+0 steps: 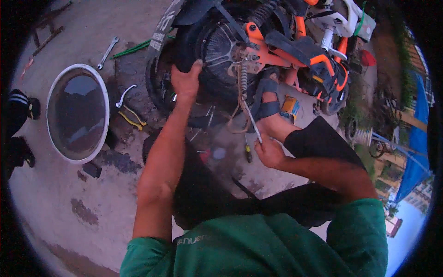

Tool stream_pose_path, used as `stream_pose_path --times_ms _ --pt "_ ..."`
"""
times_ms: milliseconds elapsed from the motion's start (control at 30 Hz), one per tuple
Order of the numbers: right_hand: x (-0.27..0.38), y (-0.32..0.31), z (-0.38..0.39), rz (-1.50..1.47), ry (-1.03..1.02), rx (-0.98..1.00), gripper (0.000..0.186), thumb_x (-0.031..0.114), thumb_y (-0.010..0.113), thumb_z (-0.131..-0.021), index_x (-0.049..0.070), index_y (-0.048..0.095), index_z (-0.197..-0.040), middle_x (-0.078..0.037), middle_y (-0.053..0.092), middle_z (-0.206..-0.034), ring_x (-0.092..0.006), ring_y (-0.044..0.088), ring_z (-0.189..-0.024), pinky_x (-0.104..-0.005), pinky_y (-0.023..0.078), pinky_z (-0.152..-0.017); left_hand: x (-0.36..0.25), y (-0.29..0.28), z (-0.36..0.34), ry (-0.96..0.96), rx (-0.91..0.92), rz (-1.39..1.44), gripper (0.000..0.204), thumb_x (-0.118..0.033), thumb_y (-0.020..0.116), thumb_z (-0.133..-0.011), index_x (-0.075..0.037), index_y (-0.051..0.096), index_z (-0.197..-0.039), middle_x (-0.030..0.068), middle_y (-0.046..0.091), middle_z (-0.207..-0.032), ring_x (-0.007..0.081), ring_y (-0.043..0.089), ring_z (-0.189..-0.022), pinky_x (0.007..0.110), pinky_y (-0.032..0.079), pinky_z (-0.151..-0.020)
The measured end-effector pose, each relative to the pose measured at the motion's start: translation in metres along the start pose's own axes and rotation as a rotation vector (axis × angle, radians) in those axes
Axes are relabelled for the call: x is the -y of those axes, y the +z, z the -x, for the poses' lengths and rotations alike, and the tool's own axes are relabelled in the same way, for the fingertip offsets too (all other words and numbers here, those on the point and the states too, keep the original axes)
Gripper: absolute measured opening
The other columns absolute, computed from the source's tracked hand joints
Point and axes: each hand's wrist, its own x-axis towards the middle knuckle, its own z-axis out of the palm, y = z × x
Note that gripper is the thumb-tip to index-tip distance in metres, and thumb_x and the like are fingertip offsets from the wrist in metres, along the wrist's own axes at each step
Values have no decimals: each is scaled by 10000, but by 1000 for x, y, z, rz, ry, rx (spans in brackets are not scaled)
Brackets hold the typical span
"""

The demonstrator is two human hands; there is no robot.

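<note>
An orange and black two-wheeler (272,53) is in front of me, its rear wheel (217,46) close by. My left hand (184,81) grips the black tyre at the wheel's left side, thumb raised on the rubber. My right hand (269,152) is closed on a long, thin metal rod (251,119). The rod's far end reaches up to a coiled spring (244,76) beside a rusty stand (233,127) below the hub; whether it hooks on, I cannot tell. A yellow-handled screwdriver (248,152) lies near my right hand. My sandalled foot (272,122) rests right of the stand.
Left lie a white-rimmed basin of murky water (76,113), a spanner (108,53), yellow pliers (131,117), a chrome lever (123,97) and green rods (134,48). Another person's feet (25,108) stand at far left. A yellow box (290,107) sits beside my foot; blue tarpaulin (410,152) hangs right.
</note>
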Motion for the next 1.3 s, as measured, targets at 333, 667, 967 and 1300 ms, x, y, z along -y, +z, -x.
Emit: stream_pose_path --times_ms 333,667,967,1300 --pt "7 -25 2 235 -121 -65 438 220 501 -968 28 436 -1356 -325 602 -1089 -469 602 -1020 -544 468 -915 -37 -16 -29 -104 109 -191 901 -455 823 -749 112 492 -1366 275 572 -1364 370 553 -1275 400 418 -1068" --pt "-2 -17 -6 337 -207 -40 459 133 501 -861 22 477 -1305 -256 515 -1266 -424 496 -1195 -479 374 -1090 -56 4 -81 -53 163 -425 868 -603 751 -755 63 593 -1289 278 637 -1268 423 601 -1201 418 455 -1014" --pt "-5 -53 -13 308 13 146 453 214 558 -901 -55 523 -1264 -335 616 -1127 -466 599 -1109 -550 471 -959 -38 -4 -54 -35 43 -426 890 -646 704 -785 75 584 -1293 309 593 -1310 443 546 -1255 465 409 -1064" --pt "-61 -107 -24 465 -18 31 294 246 571 -906 -30 626 -988 -222 684 -896 -406 695 -823 -534 553 -681 -16 9 17 -161 -128 -100 880 -548 734 -840 137 497 -1339 330 585 -1302 434 557 -1242 434 417 -1068"
